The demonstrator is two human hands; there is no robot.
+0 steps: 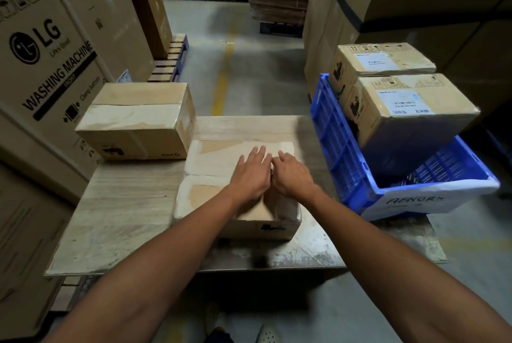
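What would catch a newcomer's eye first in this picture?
Both hands, the left hand and the right hand, rest side by side on top of a cardboard box at the middle of the table. At the right, a blue crate holds two labelled boxes; at the left stands a big LG washing machine carton.

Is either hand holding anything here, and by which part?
Nothing is gripped. The left hand and right hand rest side by side, fingers fairly straight, on the top flaps of the cardboard box on the table.
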